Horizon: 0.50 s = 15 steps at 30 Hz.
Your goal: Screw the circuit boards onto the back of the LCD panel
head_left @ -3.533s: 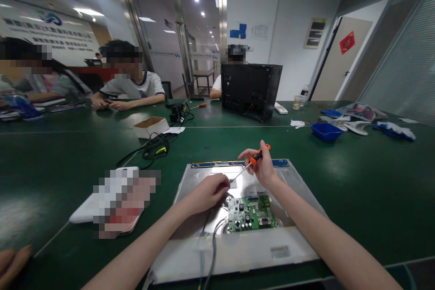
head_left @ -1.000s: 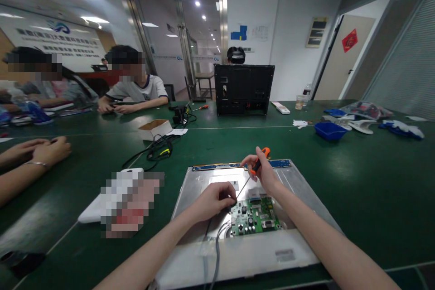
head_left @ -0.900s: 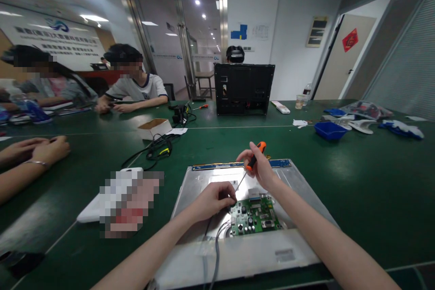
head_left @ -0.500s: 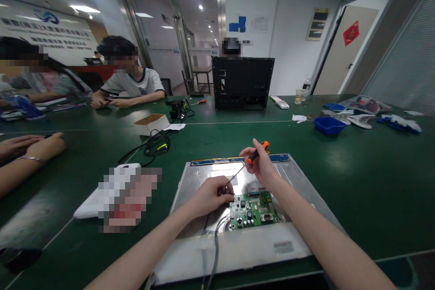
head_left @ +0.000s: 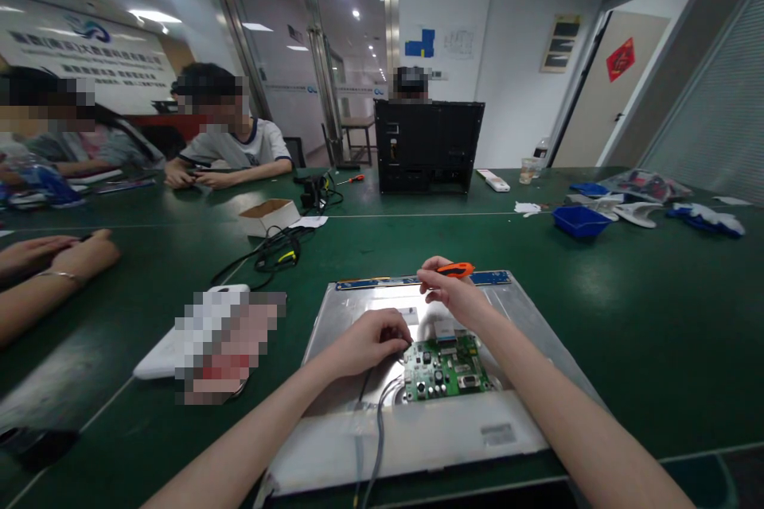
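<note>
A silver display panel (head_left: 334,334) lies on the table in front of me, its back facing up. Mounted on it is a green circuit board (head_left: 430,370), with grey cables (head_left: 380,429) running from its left side towards me. My left hand (head_left: 373,342) is closed at the board's upper left corner, fingertips pinched together; whatever is between them is hidden. Above the panel's far part, my right hand (head_left: 454,294) grips a screwdriver (head_left: 458,270) by its orange and black handle, which lies nearly level. The screwdriver's shaft cannot be made out.
A white device (head_left: 158,346) lies left of the panel, near black cables (head_left: 271,254) and an open cardboard box (head_left: 268,216). Across the table stands a black monitor housing (head_left: 430,147). A blue tray (head_left: 578,221) is at the right. Other people sit at the left and far side.
My right hand has turned the screwdriver from a slant, its shaft pointing down to my left hand, to nearly level. My left hand stays at the board's corner.
</note>
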Available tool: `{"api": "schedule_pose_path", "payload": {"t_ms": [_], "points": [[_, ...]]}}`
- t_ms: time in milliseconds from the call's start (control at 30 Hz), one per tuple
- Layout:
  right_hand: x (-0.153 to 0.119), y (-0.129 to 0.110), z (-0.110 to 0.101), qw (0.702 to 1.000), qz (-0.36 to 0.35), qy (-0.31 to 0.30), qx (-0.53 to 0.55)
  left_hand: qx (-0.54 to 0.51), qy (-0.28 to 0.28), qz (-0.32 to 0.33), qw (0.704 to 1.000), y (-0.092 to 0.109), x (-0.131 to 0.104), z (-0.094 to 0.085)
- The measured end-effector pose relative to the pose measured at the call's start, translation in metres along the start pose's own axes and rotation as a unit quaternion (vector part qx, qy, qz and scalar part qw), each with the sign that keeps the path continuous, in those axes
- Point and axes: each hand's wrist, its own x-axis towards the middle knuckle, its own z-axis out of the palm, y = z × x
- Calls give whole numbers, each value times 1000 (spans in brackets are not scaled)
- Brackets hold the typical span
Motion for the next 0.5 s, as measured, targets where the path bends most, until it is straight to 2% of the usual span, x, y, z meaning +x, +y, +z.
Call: {"api": "schedule_pose_path", "payload": {"t_ms": [333, 433, 500], "points": [[0, -1, 1, 985, -131, 75, -85, -18, 4, -8, 1000, 0, 0, -2], [-1, 1, 0, 968, -175, 79, -163, -22, 4, -9, 1000, -1, 0, -1], [-2, 0, 0, 946, -205, 82, -237, -22, 7, -9, 1000, -2, 0, -1]]}}
